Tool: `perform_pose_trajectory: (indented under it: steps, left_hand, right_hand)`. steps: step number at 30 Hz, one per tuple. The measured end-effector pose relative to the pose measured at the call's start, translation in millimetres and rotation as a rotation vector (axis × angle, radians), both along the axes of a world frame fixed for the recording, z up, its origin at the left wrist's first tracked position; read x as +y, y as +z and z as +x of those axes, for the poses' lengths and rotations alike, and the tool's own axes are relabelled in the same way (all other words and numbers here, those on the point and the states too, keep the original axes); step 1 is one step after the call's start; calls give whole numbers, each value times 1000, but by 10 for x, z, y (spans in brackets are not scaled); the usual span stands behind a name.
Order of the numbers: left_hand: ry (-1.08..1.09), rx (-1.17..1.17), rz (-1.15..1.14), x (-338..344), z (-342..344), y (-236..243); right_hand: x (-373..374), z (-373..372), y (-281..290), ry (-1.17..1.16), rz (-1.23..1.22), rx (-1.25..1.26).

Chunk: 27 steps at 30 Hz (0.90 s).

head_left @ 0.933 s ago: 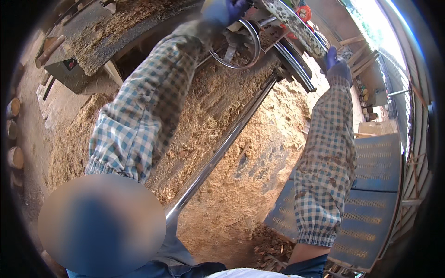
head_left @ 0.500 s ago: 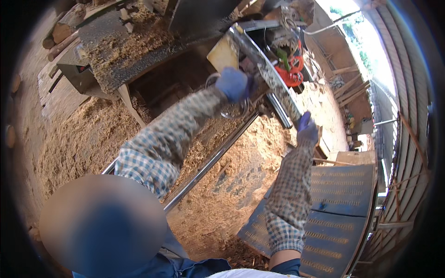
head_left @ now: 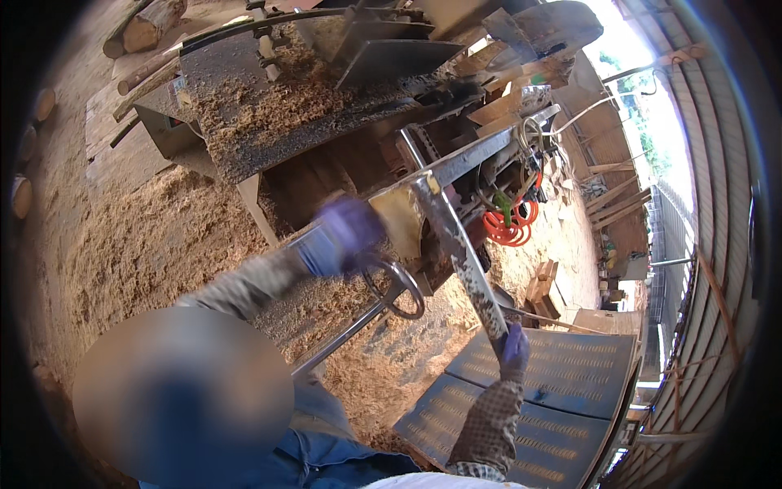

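Note:
My left hand (head_left: 346, 232), in a purple glove and a checked sleeve, is at the upper left rim of a metal handwheel (head_left: 419, 303). It is smeared by motion, so its grip on the rim cannot be made out. On the right, my gloved right hand (head_left: 511, 346) is closed around the lower end of a long metal bar (head_left: 463, 257) with worn, chipped paint. The bar slopes up and away to a yellowish plate (head_left: 397, 218) beside the wheel. A shiny metal rail (head_left: 342, 334) runs from below the wheel toward me.
A dark machine table (head_left: 220, 151) heaped with sawdust stands at the far left. Sawdust (head_left: 138, 253) covers the ground. A coiled red hose (head_left: 511, 226) hangs beyond the bar. Slotted blue panels (head_left: 562, 367) lie at the right. Logs (head_left: 140, 33) are at the back left.
The view has shifted, and the bar and wheel appear lower. My left hand has moved to the left and now shows beside the wheel's upper left rim. My right hand stays on the bar's end.

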<state>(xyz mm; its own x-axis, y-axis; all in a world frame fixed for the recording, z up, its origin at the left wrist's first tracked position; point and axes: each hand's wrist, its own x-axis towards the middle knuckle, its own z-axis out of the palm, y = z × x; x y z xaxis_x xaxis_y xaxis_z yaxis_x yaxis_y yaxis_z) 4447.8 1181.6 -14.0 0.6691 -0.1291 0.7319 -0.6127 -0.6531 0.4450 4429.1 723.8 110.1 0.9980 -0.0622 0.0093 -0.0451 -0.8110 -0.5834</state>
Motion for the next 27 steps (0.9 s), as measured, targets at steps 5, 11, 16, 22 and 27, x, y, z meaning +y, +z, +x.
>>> perform_pose_trajectory:
  steps: [5, 11, 16, 22, 27]
  left_hand:
    - [943, 111, 483, 2235, 646, -184]
    - [1169, 490, 630, 3788, 1119, -119]
    - [1054, 548, 505, 4258, 1029, -238]
    - [1141, 711, 463, 3610, 1093, 61]
    - [1061, 927, 305, 3528, 817, -131]
  right_hand:
    - [-404, -188, 107, -288, 623, 530]
    - [-66, -530, 313, -176, 582, 818]
    - [-207, -808, 202, 662, -122, 521]
    - [351, -1247, 381, 638, -150, 502]
    - [454, -1458, 427, 640, -132, 528]
